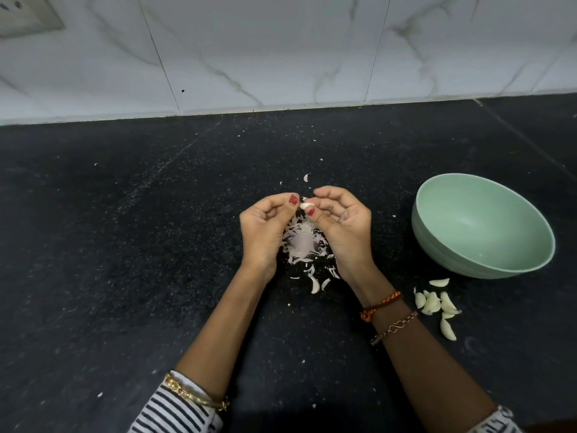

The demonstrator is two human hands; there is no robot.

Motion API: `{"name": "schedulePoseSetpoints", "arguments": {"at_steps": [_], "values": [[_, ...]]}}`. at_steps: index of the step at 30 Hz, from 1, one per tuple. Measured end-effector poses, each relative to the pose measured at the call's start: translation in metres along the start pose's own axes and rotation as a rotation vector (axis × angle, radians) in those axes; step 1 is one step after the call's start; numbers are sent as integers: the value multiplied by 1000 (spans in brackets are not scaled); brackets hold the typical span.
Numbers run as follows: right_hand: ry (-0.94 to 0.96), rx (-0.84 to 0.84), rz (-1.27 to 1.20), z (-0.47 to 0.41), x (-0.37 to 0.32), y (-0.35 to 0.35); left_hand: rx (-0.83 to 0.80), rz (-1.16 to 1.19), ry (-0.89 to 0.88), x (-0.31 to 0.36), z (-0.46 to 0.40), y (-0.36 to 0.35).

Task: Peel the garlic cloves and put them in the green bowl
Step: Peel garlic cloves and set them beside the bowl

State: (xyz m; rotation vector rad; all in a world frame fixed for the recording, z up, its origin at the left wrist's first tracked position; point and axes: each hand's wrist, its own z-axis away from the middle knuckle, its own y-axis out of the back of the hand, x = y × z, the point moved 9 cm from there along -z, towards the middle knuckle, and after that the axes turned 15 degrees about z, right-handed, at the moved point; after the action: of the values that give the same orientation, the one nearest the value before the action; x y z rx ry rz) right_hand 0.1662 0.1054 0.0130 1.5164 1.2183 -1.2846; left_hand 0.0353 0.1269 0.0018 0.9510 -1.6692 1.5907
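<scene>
Both hands meet over the black counter at a small white garlic clove (306, 205). My right hand (342, 228) pinches the clove between thumb and fingertips. My left hand (265, 226) has its fingers curled, and its thumb tip touches the clove's left end. Under the hands lies a heap of papery garlic skins (302, 242). The green bowl (480, 226) stands to the right, tilted toward me, and its visible inside is empty. Several garlic cloves (437, 303) lie on the counter below the bowl, beside my right wrist.
A loose clove or thick piece of skin (315, 285) lies just below the heap. Small skin flakes are scattered over the black counter (125, 245). A white marble-tiled wall (281, 51) runs along the back, with a switch plate (25, 17) at top left.
</scene>
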Motion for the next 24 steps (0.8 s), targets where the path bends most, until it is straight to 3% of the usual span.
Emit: {"name": "schedulePoseSetpoints", "arguments": {"at_steps": [12, 24], "values": [[-63, -52, -17, -2, 5, 2, -364, -165, 140, -4, 4, -24], [-54, -123, 98, -4, 14, -3, -410, -287, 155, -15, 3, -29]]}}
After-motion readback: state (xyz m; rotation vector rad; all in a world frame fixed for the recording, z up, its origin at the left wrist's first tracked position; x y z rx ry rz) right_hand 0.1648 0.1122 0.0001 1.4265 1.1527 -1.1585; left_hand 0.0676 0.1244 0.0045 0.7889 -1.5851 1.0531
